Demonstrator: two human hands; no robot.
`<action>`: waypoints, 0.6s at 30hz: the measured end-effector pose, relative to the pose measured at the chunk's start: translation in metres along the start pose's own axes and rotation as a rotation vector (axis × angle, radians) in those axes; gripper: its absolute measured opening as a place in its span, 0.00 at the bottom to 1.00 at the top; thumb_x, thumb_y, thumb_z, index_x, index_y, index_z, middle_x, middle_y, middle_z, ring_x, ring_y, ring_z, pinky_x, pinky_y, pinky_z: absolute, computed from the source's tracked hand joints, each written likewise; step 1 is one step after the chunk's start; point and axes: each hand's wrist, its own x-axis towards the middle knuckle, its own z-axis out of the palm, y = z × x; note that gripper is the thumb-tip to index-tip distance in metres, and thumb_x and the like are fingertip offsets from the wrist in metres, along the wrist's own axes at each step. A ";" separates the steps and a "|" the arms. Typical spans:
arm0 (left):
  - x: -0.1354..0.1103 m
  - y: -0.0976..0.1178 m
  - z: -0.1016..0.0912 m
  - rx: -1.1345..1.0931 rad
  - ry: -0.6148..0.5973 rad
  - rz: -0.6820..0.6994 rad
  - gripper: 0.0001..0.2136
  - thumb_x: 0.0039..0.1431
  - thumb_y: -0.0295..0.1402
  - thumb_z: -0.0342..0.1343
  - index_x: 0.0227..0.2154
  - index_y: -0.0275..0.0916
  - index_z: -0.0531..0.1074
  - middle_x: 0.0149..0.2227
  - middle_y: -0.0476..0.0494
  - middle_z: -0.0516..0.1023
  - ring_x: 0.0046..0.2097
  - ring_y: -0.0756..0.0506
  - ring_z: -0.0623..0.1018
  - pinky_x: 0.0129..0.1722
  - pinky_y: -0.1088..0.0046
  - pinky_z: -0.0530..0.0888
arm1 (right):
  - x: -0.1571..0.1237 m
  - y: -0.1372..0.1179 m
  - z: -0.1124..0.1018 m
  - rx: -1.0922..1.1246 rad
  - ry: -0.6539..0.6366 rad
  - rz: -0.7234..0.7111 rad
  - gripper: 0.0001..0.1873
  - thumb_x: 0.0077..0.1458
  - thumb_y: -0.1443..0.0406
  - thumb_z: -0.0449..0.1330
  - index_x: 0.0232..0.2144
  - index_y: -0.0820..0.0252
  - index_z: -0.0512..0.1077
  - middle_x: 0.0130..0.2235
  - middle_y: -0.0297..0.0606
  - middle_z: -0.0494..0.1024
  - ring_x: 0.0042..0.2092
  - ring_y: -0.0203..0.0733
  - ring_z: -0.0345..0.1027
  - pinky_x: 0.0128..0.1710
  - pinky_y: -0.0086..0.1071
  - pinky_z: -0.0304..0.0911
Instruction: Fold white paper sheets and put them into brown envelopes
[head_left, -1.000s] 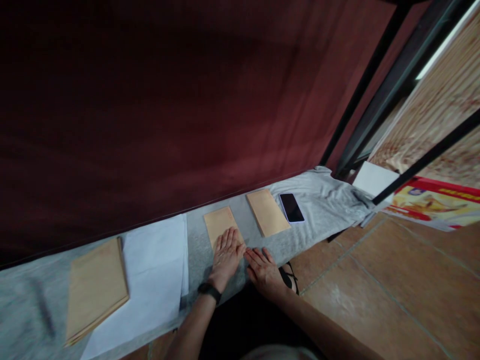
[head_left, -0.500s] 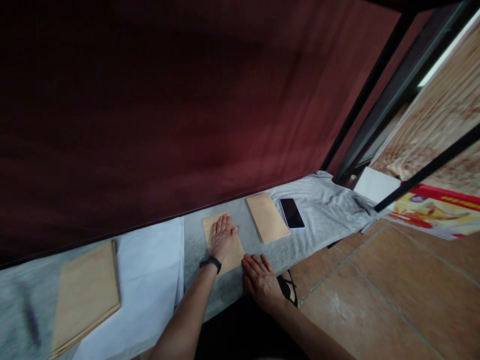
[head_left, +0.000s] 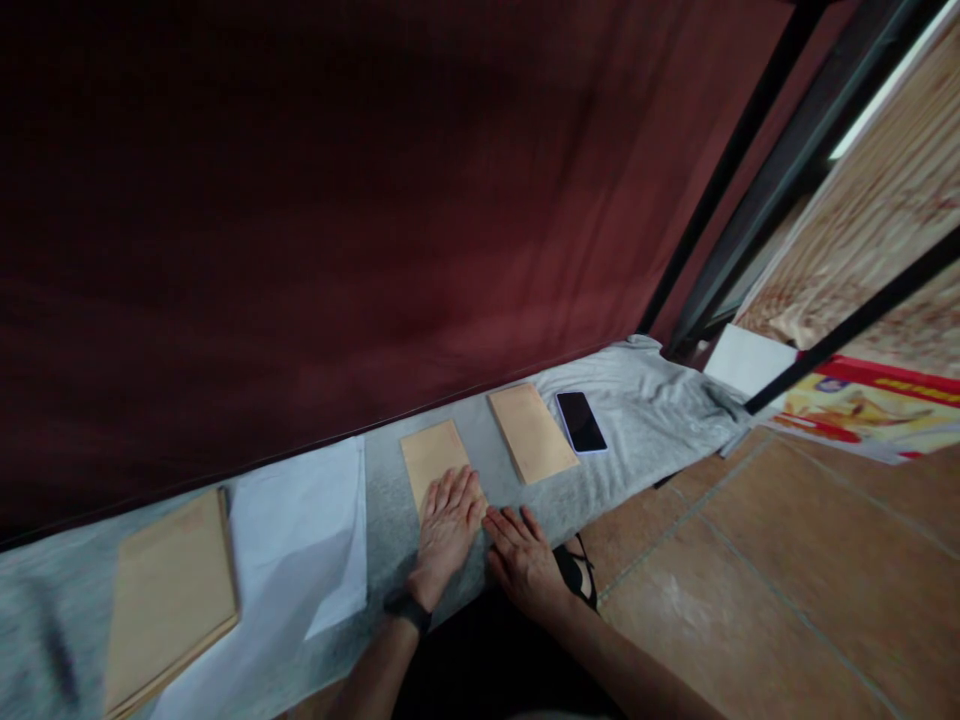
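Observation:
My left hand point(head_left: 448, 527) lies flat with fingers stretched out on the near end of a tan envelope point(head_left: 427, 455) on the grey cloth point(head_left: 637, 420); a black band sits on its wrist. My right hand point(head_left: 523, 557) rests flat beside it on the cloth's near edge, fingers spread, just right of the envelope. A second tan envelope point(head_left: 531, 433) lies further right, with a black phone point(head_left: 580, 421) next to it.
White paper sheets point(head_left: 300, 520) and a stack of tan envelopes point(head_left: 169, 595) lie to the left. A dark red wall rises behind the ledge. Tiled floor point(head_left: 787, 570) spreads to the right, with black metal bars, a white sheet point(head_left: 750, 360) and a red-and-yellow poster point(head_left: 877, 410).
My left hand slid forward over the envelope, then drew back toward me to its near end. My right hand has barely moved.

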 end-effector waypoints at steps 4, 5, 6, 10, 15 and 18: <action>-0.036 0.009 -0.003 0.008 -0.009 0.016 0.25 0.70 0.37 0.40 0.68 0.46 0.57 0.69 0.46 0.62 0.71 0.40 0.56 0.70 0.50 0.53 | 0.000 0.000 0.002 -0.009 0.002 -0.006 0.25 0.66 0.65 0.54 0.65 0.58 0.64 0.63 0.44 0.70 0.65 0.49 0.61 0.68 0.52 0.49; -0.045 0.011 -0.002 0.011 -0.013 0.013 0.25 0.70 0.37 0.41 0.67 0.47 0.58 0.69 0.46 0.62 0.71 0.40 0.57 0.70 0.49 0.54 | 0.000 0.000 0.003 -0.010 0.004 -0.008 0.25 0.66 0.66 0.54 0.64 0.58 0.64 0.63 0.44 0.70 0.65 0.50 0.61 0.68 0.53 0.49; -0.055 0.012 -0.002 0.009 -0.008 0.002 0.24 0.69 0.38 0.42 0.67 0.47 0.58 0.68 0.46 0.63 0.71 0.39 0.57 0.69 0.48 0.54 | 0.000 0.000 0.003 -0.011 0.007 -0.010 0.25 0.66 0.66 0.55 0.64 0.58 0.64 0.63 0.44 0.70 0.65 0.50 0.61 0.68 0.53 0.49; -0.087 0.012 0.004 -0.116 0.066 -0.106 0.24 0.68 0.38 0.43 0.65 0.42 0.62 0.69 0.40 0.61 0.70 0.37 0.58 0.67 0.48 0.60 | 0.001 0.000 0.005 -0.013 0.019 -0.017 0.25 0.65 0.67 0.55 0.63 0.59 0.65 0.63 0.44 0.69 0.65 0.50 0.61 0.68 0.53 0.49; -0.091 0.001 -0.002 -0.522 0.205 -0.504 0.24 0.66 0.43 0.47 0.62 0.43 0.65 0.69 0.39 0.61 0.67 0.38 0.66 0.61 0.58 0.70 | 0.001 0.000 0.006 -0.016 0.030 -0.004 0.26 0.64 0.68 0.55 0.63 0.58 0.65 0.63 0.44 0.70 0.64 0.49 0.62 0.68 0.53 0.49; -0.079 -0.005 -0.014 -0.787 0.223 -0.773 0.27 0.60 0.47 0.55 0.59 0.40 0.67 0.61 0.34 0.72 0.61 0.36 0.73 0.57 0.57 0.74 | 0.003 0.000 0.007 0.004 0.015 0.013 0.26 0.63 0.68 0.55 0.63 0.57 0.65 0.63 0.43 0.70 0.64 0.50 0.62 0.68 0.53 0.49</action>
